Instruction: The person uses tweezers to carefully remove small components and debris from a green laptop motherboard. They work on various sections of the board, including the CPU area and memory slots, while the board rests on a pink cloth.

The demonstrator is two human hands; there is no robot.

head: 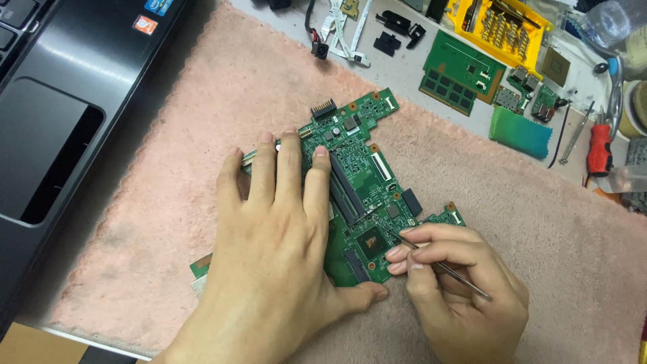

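Note:
A green laptop motherboard (pixel 364 168) lies on a pink fuzzy mat (pixel 222 101). My left hand (pixel 269 236) presses flat on the board's left part, fingers spread and pointing away from me. My right hand (pixel 458 290) pinches thin metal tweezers (pixel 465 280) like a pen. Their tip touches the board beside the square dark chip (pixel 373 241) near its lower end. My left palm hides part of the board.
A dark laptop (pixel 60 101) lies open at the left. Beyond the mat sit memory modules (pixel 461 71), a yellow screwdriver-bit case (pixel 502 27), small circuit boards (pixel 532 94), a teal cloth (pixel 520 133), a red-handled tool (pixel 598 149), black plastic parts (pixel 397 34) and white ribbon cables (pixel 344 30).

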